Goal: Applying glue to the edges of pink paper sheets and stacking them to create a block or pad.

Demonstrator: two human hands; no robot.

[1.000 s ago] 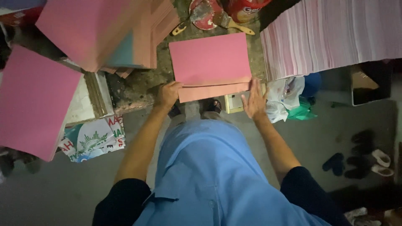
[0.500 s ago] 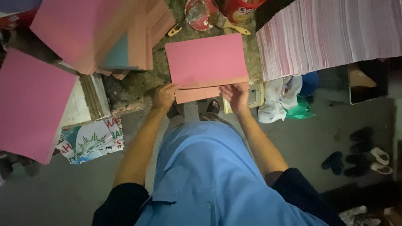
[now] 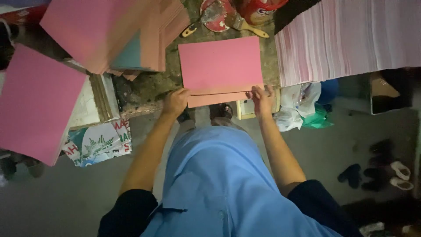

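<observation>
A pink sheet of card [image 3: 221, 66] lies flat on the worn workbench [image 3: 149, 87], on top of a second pink sheet [image 3: 219, 98] whose near edge sticks out below it. My left hand [image 3: 176, 102] grips the near left corner of these sheets, fingers curled on the edge. My right hand [image 3: 262, 99] presses its fingers down on the near right corner. Both hands are at the bench's front edge, above my blue clothing.
A fanned pile of pink sheets [image 3: 109, 33] lies at the back left, another pink stack [image 3: 37, 103] at the far left. A tall ream of striped paper [image 3: 346, 39] stands right. A brush [image 3: 245, 26], a red dish [image 3: 215, 15] and a red tub [image 3: 258, 8] sit behind. Shoes [image 3: 377, 171] lie on the floor.
My right hand slid along the near edge of the sheets while my left hand stayed at the left corner. The top sheet now sits squarer on the lower one.
</observation>
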